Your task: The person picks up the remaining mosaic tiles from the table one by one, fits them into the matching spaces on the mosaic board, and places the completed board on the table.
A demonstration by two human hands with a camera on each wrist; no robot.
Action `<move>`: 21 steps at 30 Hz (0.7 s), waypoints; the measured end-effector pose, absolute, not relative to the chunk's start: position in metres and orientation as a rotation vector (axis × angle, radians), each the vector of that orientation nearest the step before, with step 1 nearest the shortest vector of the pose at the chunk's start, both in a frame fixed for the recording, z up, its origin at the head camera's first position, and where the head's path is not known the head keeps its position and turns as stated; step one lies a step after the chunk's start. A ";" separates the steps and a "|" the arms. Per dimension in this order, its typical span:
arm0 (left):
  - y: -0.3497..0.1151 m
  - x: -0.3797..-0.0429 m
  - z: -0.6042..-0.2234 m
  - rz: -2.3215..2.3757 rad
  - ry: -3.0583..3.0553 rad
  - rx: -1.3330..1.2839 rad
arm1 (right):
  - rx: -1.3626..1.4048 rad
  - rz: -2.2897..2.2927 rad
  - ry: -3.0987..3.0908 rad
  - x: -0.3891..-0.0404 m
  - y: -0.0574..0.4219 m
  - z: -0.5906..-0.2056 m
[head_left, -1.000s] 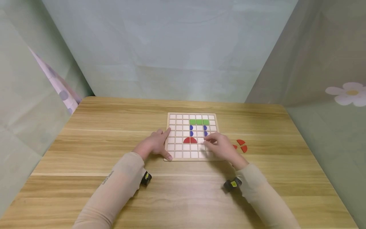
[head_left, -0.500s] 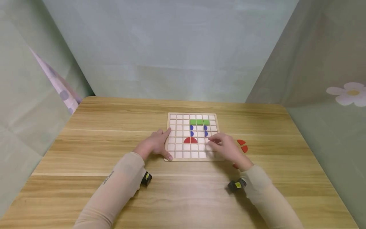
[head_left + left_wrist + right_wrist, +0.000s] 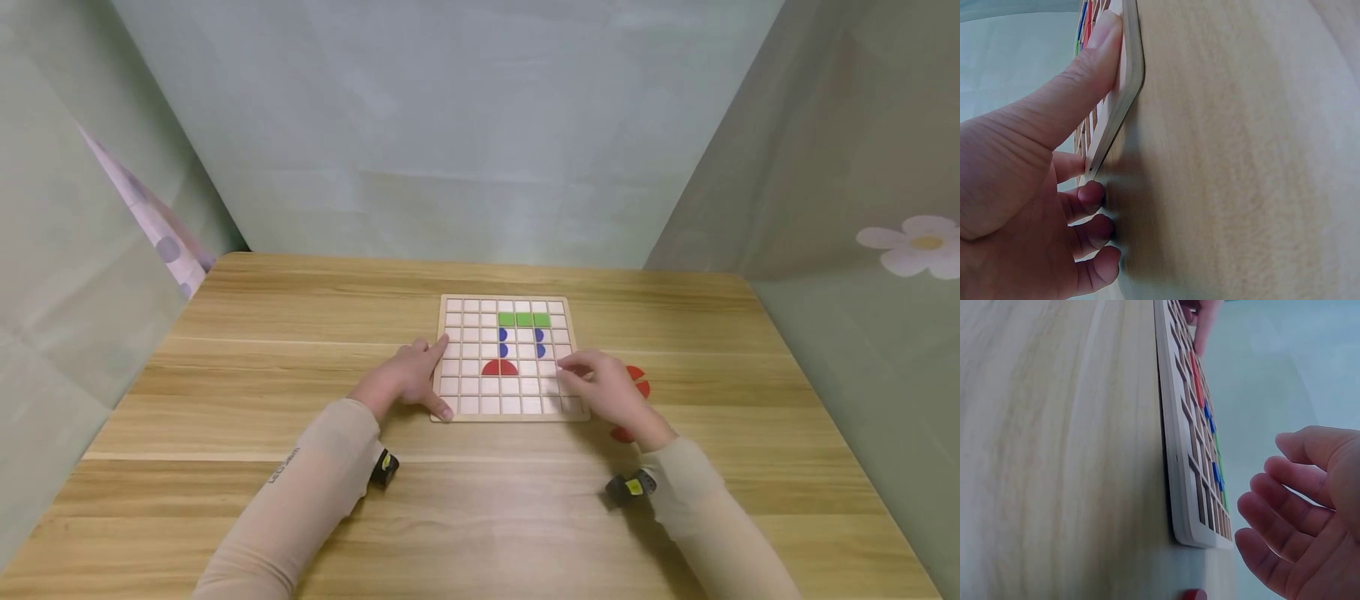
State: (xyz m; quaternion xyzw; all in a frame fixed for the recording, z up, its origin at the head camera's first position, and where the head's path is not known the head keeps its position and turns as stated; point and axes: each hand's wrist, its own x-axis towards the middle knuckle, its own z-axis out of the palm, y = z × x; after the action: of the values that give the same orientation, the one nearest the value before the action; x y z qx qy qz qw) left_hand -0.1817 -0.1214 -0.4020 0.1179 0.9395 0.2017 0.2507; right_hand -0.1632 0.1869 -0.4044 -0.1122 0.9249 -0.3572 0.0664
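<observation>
A wooden grid board [image 3: 470, 387] lies flat on the table. In its cells sit several green squares [image 3: 524, 320] in a row, blue half-rounds [image 3: 503, 335] in two columns under them, and two red quarter-rounds [image 3: 499, 368] side by side. My left hand [image 3: 408, 373] rests at the board's left side, thumb on the near corner and index finger along the left edge; the other fingers bend loosely by the table in the left wrist view. Over the right edge hovers my right hand [image 3: 603, 387], fingers loosely bent. Nothing shows between its thumb and fingers [image 3: 1266, 503] in the right wrist view.
Loose red pieces [image 3: 642, 388] lie on the wooden table [image 3: 480, 517] right of the board, partly behind the right hand, with more red [image 3: 621, 434] beside the wrist. A pale curtain [image 3: 450, 167] hangs beyond the table's far edge.
My right hand has drawn back to the right, from over the board's cells to its right edge. The left hand, the board and the pieces on it have stayed in place.
</observation>
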 end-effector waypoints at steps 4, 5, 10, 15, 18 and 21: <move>-0.121 -0.182 -0.402 0.543 2.562 0.322 | -0.342 -1.078 2.800 -0.163 0.191 -0.404; -0.121 -0.182 -0.402 0.540 2.563 0.322 | -0.343 -1.081 2.799 -0.163 0.192 -0.404; -0.121 -0.182 -0.402 0.529 2.566 0.330 | -0.350 -1.074 2.808 -0.163 0.197 -0.403; -0.121 -0.182 -0.403 0.535 2.568 0.327 | -0.375 -1.066 2.835 -0.164 0.202 -0.403; -0.121 -0.183 -0.404 0.542 2.568 0.325 | -0.378 -1.080 2.840 -0.165 0.206 -0.402; -0.121 -0.183 -0.404 0.548 2.565 0.327 | -0.372 -1.091 2.831 -0.165 0.210 -0.401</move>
State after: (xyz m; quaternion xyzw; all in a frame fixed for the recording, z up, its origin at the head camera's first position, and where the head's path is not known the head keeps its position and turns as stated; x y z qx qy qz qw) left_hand -0.1827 -0.1213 -0.4038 0.1200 0.9405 0.2011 0.2463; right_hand -0.1651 0.2099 -0.4009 -0.1215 0.9253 -0.3567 0.0424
